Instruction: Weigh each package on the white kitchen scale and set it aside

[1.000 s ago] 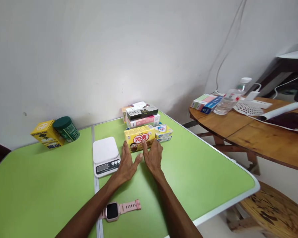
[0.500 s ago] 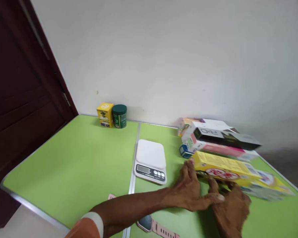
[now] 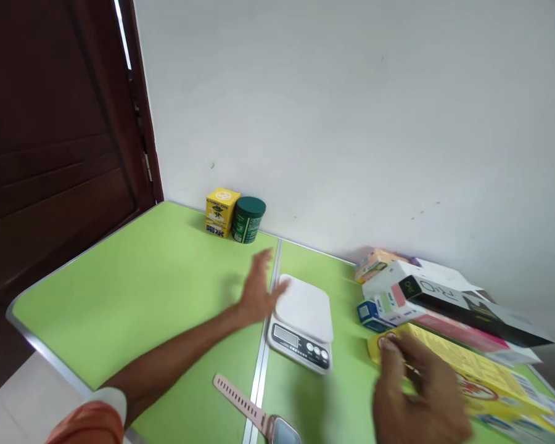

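Over the left edge of the white digital kitchen scale (image 3: 304,308), my left hand (image 3: 258,293) is stretched out with fingers apart and nothing in it. My right hand (image 3: 419,394) is raised in front of a long yellow box (image 3: 478,376), its thumb and fingers drawn together. A small glint shows between those fingers, but blur hides what it is. A smartwatch (image 3: 284,431) with a pink strap lies in front of the scale, cut off by the bottom edge.
At the back stand a small yellow box (image 3: 221,213) and a green lidded tub (image 3: 248,220). Right of the scale are a blue box (image 3: 372,316), a black box (image 3: 472,308) and other cartons. A metal seam crosses the green table (image 3: 180,271).
My left hand has left the front of the yellow box and moved left to the scale, opening. My right hand has lifted and shifted slightly. The view has turned.
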